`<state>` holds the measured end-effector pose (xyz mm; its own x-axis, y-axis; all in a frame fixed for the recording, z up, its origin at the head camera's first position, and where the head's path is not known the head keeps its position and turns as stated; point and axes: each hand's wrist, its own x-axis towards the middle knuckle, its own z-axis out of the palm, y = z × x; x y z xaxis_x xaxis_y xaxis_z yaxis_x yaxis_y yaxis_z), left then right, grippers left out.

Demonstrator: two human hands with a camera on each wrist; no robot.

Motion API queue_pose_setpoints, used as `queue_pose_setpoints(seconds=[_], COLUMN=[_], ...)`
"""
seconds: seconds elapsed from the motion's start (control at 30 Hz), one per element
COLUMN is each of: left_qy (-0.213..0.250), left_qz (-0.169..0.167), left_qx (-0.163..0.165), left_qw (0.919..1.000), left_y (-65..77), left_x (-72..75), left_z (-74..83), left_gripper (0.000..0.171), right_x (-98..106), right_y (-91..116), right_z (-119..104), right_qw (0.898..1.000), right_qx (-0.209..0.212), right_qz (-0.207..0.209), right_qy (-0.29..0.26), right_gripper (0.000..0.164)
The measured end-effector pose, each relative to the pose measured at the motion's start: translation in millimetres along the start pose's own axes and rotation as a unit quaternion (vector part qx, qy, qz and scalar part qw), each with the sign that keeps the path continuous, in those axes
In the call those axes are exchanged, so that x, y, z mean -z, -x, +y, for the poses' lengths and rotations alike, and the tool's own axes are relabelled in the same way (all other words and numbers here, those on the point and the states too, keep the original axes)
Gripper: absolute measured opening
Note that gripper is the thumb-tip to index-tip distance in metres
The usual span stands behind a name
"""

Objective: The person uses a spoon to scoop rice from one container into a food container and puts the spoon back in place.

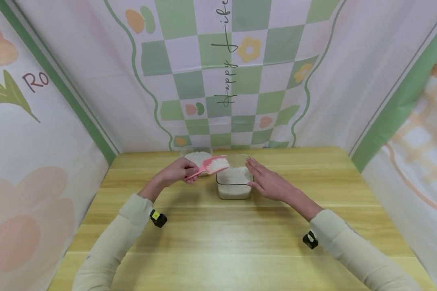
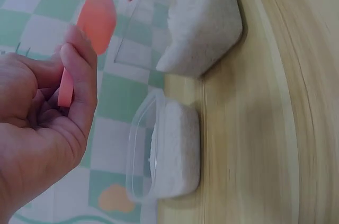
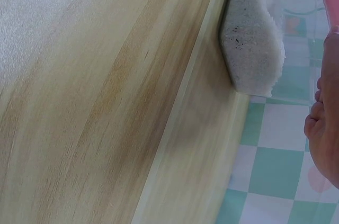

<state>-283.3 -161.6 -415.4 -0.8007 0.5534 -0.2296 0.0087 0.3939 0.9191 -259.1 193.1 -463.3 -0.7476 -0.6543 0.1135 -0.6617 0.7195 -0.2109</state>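
Observation:
My left hand grips the handle of a pink scoop, which carries a heap of white rice. The scoop is raised over the left edge of a clear glass container, itself well filled with rice. My right hand has its fingers extended along the container's right side, fingertips right at the rim. Behind the left hand stands a smaller clear plastic tub, also holding rice; in the head view the hand and scoop partly cover it.
Both containers stand toward the back of a wooden table. A printed checkered cloth hangs directly behind the table, with more printed cloth on the left and right sides.

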Motion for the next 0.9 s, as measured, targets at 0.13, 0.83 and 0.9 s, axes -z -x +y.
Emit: queue_pose_setpoints(seconds=[0.13,0.83,0.9], left_qy=[-0.009,-0.066,-0.073], left_qz=[0.018,0.131,0.139], left_qx=[-0.001,0.046,0.052], left_qw=[0.9998,0.9882,0.9863], left_y=[8.1,38.6,39.6], left_x=[9.0,46.5,48.8], left_z=[-5.9,-35.5,-37.3], left_gripper=[0.027,0.027,0.027], right_x=[0,0,0], right_y=[0,0,0], right_z=[0,1,1], right_qw=[1.000,1.000,1.000], right_qx=[0.003,0.015,0.018], right_qz=[-0.001,0.006,0.008], right_qy=[0.001,0.007,0.010], right_gripper=[0.067,0.067,0.067])
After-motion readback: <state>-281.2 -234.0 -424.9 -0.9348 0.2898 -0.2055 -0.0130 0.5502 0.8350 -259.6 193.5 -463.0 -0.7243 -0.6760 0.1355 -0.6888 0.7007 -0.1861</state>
